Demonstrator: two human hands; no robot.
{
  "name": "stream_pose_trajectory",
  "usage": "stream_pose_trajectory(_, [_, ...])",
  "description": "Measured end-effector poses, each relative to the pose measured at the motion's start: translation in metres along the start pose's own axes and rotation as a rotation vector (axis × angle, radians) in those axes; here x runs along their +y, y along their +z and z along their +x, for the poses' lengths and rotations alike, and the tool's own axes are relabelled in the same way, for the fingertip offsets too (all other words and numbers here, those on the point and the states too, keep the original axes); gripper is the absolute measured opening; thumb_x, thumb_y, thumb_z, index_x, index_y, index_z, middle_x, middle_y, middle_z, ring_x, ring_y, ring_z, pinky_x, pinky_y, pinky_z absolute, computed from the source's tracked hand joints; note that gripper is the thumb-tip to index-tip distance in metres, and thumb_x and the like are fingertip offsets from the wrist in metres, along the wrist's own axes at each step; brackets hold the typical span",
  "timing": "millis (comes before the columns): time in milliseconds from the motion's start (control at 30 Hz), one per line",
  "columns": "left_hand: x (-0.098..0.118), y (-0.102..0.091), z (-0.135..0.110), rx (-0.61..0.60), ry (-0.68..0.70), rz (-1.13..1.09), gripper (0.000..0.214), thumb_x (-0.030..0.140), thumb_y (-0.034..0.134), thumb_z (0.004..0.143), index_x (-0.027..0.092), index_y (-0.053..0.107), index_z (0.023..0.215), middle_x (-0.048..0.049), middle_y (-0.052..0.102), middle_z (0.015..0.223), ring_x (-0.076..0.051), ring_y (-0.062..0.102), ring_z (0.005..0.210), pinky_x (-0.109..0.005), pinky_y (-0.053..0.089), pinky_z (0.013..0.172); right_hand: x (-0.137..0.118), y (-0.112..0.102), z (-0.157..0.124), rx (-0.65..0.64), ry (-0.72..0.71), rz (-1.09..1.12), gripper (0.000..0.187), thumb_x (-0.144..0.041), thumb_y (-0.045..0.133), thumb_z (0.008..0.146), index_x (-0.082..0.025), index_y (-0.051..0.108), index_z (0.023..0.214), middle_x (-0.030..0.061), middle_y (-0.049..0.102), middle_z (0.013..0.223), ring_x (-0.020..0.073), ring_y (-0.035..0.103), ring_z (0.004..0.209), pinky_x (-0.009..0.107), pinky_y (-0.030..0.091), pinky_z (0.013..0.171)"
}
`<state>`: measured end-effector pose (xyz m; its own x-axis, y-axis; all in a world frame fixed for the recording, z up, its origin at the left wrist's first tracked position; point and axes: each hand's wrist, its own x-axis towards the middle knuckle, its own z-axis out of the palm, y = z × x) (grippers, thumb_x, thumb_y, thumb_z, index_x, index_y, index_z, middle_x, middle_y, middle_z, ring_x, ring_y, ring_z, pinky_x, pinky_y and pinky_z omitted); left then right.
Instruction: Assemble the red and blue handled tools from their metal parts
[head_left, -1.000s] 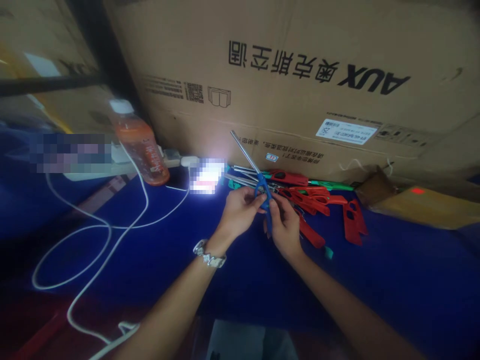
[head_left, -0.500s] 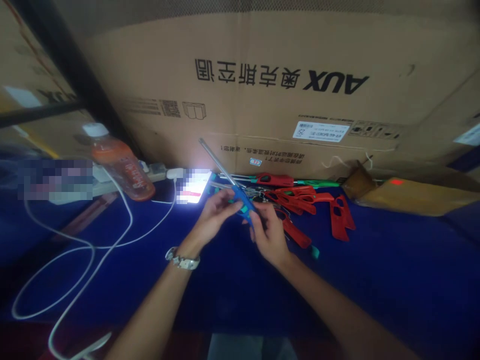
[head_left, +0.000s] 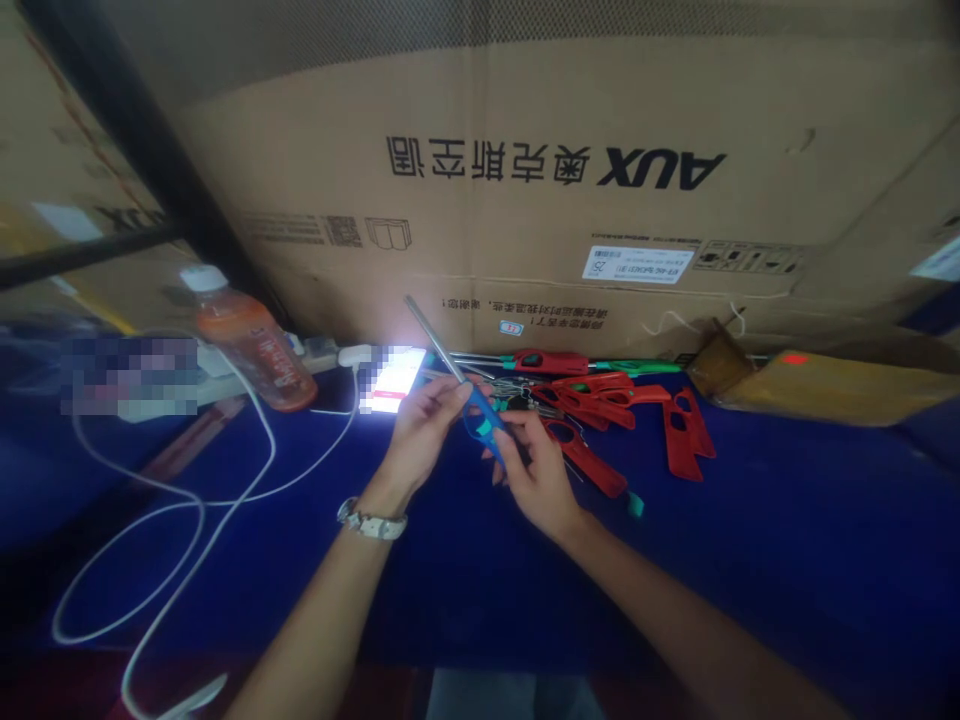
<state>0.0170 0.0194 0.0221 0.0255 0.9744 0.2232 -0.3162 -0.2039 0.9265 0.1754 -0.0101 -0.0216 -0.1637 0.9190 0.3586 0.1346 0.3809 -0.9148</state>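
Between my two hands is a blue long-neck lighter (head_left: 481, 412) with a green trigger, its metal tube tilted up to the left. My left hand (head_left: 429, 425) pinches it where the tube meets the handle. My right hand (head_left: 536, 465) is closed on the lower end of the handle, thumb along its side. Behind and right of my hands lie several red lighter shells (head_left: 607, 392), some loose on the blue surface, with thin metal parts (head_left: 517, 388) heaped among them. A small green piece (head_left: 635, 505) lies by the nearest red shell (head_left: 592, 465).
A large cardboard box (head_left: 487, 90) stands upright behind the blue table (head_left: 675, 570). At left are a bottle of orange drink (head_left: 259, 345), a white cable (head_left: 262, 430) and a lit phone (head_left: 396, 380). A brown packet (head_left: 832, 388) lies at right.
My left hand has slid up to the base of the tube, away from the trigger. The lighter stays in both hands. The whole view has shifted slightly.
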Motion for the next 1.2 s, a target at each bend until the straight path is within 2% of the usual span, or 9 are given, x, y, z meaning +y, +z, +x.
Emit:
stream_pose_trajectory(133, [-0.005,0.003,-0.001,-0.021,0.027,0.04,0.03,0.038,0.078,0.081,0.016,0.075,0.1,-0.0075,0.077,0.095,-0.02,0.071,0.09,-0.029,0.052,0.084,-0.001,0.002,0.002,-0.075,0.079,0.055,0.031,-0.048,0.051,0.098,-0.023,0.052,0.116,-0.0029,0.065,0.074,0.0112,0.064,0.055,0.023,0.056,0.054])
stream_pose_trajectory(300, [-0.006,0.004,-0.001,-0.028,-0.012,0.1,0.029,0.041,0.079,0.078,0.016,0.075,0.094,-0.007,0.077,0.094,-0.019,0.07,0.089,-0.029,0.051,0.085,-0.001,0.005,0.005,-0.189,0.221,0.172,0.033,-0.055,0.048,0.097,-0.023,0.049,0.102,-0.0073,0.062,0.066,0.0089,0.056,0.037,0.017,0.044,0.034])
stream_pose_trajectory(400, [-0.004,0.003,0.0,-0.011,-0.073,0.042,0.036,0.049,0.076,0.08,0.016,0.075,0.096,-0.0088,0.077,0.099,-0.02,0.071,0.092,-0.03,0.05,0.086,-0.001,0.007,0.005,-0.187,0.228,0.206,0.032,-0.054,0.05,0.096,-0.022,0.049,0.095,-0.0099,0.056,0.058,0.0068,0.049,0.032,0.016,0.039,0.032])
stream_pose_trajectory(500, [-0.003,0.002,0.001,0.069,-0.09,-0.005,0.043,0.055,0.073,0.08,0.018,0.074,0.103,-0.0099,0.077,0.105,-0.019,0.072,0.088,-0.029,0.051,0.08,-0.002,0.009,0.005,-0.19,0.251,0.221,0.034,-0.055,0.052,0.095,-0.022,0.047,0.088,-0.0104,0.054,0.055,0.0067,0.047,0.031,0.016,0.037,0.031])
stream_pose_trajectory(567, [-0.003,0.002,0.002,0.098,-0.085,0.003,0.043,0.054,0.076,0.077,0.018,0.073,0.101,-0.0096,0.078,0.103,-0.018,0.072,0.082,-0.027,0.051,0.075,-0.003,0.011,0.005,-0.2,0.282,0.216,0.036,-0.058,0.053,0.093,-0.022,0.046,0.088,-0.0099,0.056,0.055,0.0081,0.05,0.031,0.016,0.038,0.03])
stream_pose_trajectory(733, [-0.004,-0.001,0.003,0.07,-0.1,0.024,0.042,0.052,0.08,0.074,0.016,0.073,0.094,-0.0088,0.078,0.092,-0.018,0.073,0.077,-0.028,0.053,0.074,-0.005,0.012,0.005,-0.203,0.349,0.219,0.041,-0.063,0.054,0.09,-0.022,0.045,0.09,-0.0076,0.062,0.059,0.0111,0.057,0.034,0.019,0.044,0.033])
stream_pose_trajectory(967, [-0.005,-0.006,0.003,0.058,-0.134,0.008,0.039,0.052,0.08,0.072,0.016,0.076,0.087,-0.0099,0.077,0.1,-0.018,0.073,0.077,-0.027,0.053,0.073,-0.003,0.012,0.003,-0.195,0.315,0.191,0.038,-0.059,0.054,0.092,-0.021,0.048,0.09,-0.0067,0.064,0.062,0.0086,0.053,0.031,0.017,0.04,0.03])
stream_pose_trajectory(1067, [-0.007,-0.005,0.003,0.078,-0.149,-0.006,0.04,0.051,0.082,0.071,0.015,0.075,0.086,-0.0088,0.077,0.092,-0.017,0.072,0.077,-0.026,0.053,0.072,-0.006,0.012,0.003,-0.186,0.342,0.222,0.039,-0.06,0.055,0.09,-0.022,0.048,0.09,-0.0075,0.062,0.058,0.009,0.052,0.03,0.017,0.038,0.029])
stream_pose_trajectory(1200, [-0.006,-0.002,0.003,0.118,-0.187,-0.021,0.037,0.048,0.085,0.068,0.015,0.073,0.079,-0.0057,0.076,0.081,-0.014,0.07,0.07,-0.026,0.054,0.071,-0.01,0.006,0.005,-0.255,0.42,0.335,0.041,-0.061,0.059,0.086,-0.022,0.051,0.094,-0.0084,0.059,0.051,0.0105,0.049,0.028,0.018,0.037,0.028])
